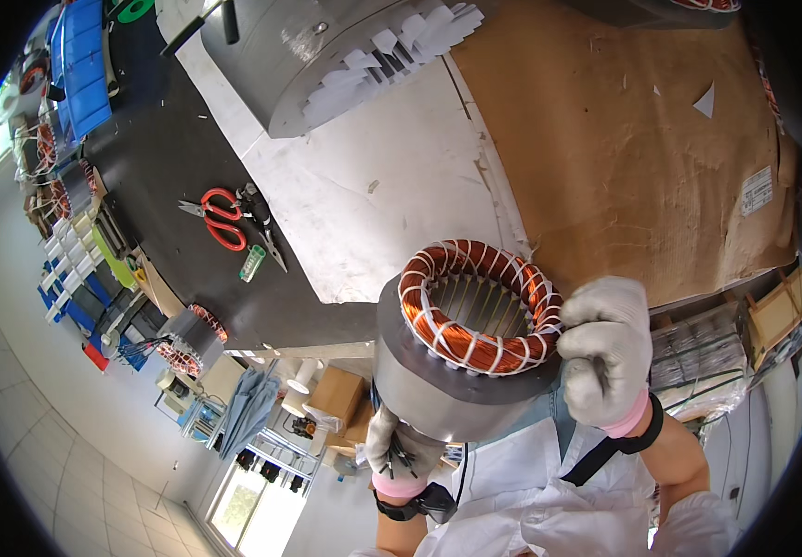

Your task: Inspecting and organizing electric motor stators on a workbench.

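A motor stator (pixel 466 399) with a smooth grey steel body is tilted in front of my torso. Its copper winding ring (pixel 494 357), laced with white cord, faces up and away from me. My left hand (pixel 403 450), in a whitish glove with a pink cuff, is closed below the stator's left side, and dark wire ends (pixel 401 455) stick out between its fingers. Against the right rim of the winding, my gloved right hand (pixel 607 353) is curled, fingertips touching the coil edge. Part of its grip is hidden by its own knuckles.
Red-handled scissors (pixel 222 218), pliers (pixel 273 246) and a green lighter (pixel 252 264) lie on the black bench top. A large steel cylinder (pixel 289 56) with white paper strips stands at the back. Brown cardboard (pixel 624 158) covers the right. Another stator (pixel 195 341) sits at the left edge.
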Action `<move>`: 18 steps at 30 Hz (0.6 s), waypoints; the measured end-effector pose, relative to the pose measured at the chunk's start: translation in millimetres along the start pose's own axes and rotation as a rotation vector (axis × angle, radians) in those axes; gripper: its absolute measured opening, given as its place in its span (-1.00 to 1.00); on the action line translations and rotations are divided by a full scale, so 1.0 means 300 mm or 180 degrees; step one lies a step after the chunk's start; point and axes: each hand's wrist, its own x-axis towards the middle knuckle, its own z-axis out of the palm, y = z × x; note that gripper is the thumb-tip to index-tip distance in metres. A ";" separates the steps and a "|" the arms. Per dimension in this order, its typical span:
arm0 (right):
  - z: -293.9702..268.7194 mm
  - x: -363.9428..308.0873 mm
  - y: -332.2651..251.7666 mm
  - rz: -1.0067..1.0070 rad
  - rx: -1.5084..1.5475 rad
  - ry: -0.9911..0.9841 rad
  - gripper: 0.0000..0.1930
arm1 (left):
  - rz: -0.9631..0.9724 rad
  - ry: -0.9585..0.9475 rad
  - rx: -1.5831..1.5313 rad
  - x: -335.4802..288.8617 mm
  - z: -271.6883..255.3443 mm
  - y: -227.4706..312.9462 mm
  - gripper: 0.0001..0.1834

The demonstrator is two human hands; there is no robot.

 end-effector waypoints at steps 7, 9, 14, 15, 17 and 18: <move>0.066 0.011 0.034 -0.0155 0.0782 0.0015 -0.76 | 0.2201 -0.0252 0.2909 0.057 0.039 0.066 -0.53; 0.069 0.035 0.027 -0.0275 0.1019 -0.0243 -0.76 | 0.1891 -0.0224 0.2624 0.077 0.033 0.098 -0.57; 0.108 0.050 0.042 -0.0364 0.1154 -0.0190 -0.73 | 0.1002 -0.0396 0.0684 0.134 -0.011 0.149 -0.60; 0.119 0.049 0.052 -0.0316 0.1179 -0.0198 -0.72 | 0.1286 -0.0305 0.1521 0.145 -0.030 0.155 -0.59; 0.130 0.051 0.052 -0.0216 0.1299 -0.0302 -0.72 | 0.1184 -0.0167 0.1162 0.178 -0.095 0.163 -0.59; 0.131 0.053 0.045 -0.0226 0.1314 -0.0311 -0.72 | 0.1086 -0.0030 0.0783 0.183 -0.118 0.161 -0.60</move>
